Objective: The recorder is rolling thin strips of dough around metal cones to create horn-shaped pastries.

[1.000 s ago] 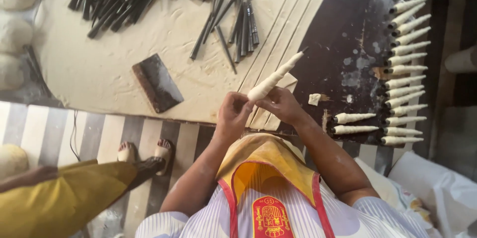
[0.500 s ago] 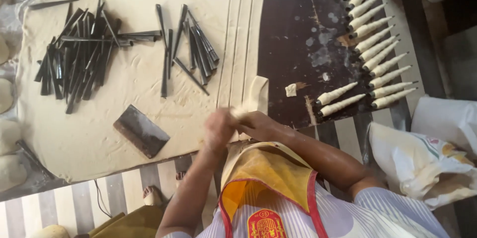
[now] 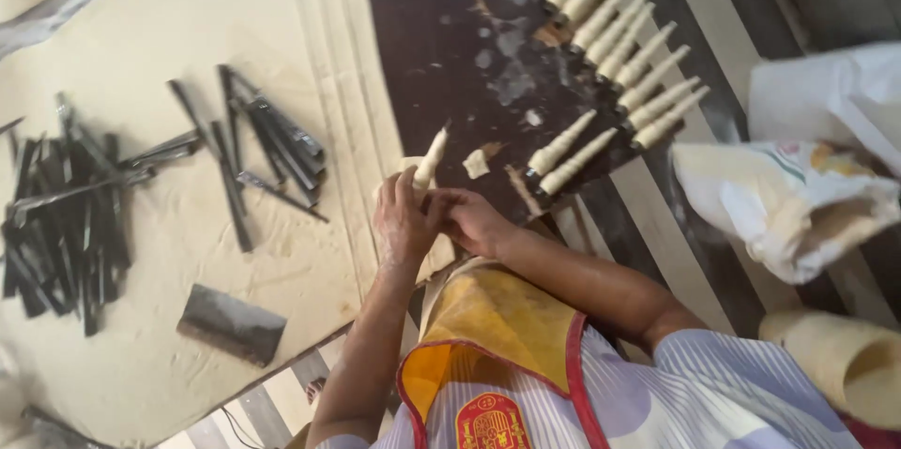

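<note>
This looks like a small bakery or pastry workshop. A dark desk (image 3: 450,45) dusted with flour carries a row of dough-wrapped cones (image 3: 615,31) laid side by side. Beside it, a flour-covered cloth (image 3: 188,252) holds a heap of dark metal cone moulds (image 3: 84,214) and a flat scraper (image 3: 230,322). Open sacks (image 3: 788,205) lie at the edge.

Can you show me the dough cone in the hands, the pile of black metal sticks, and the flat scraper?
dough cone (image 3: 431,160), head view, pale upper half.
black metal sticks (image 3: 66,224), head view, middle of pile.
flat scraper (image 3: 231,323), head view, blade centre.
</note>
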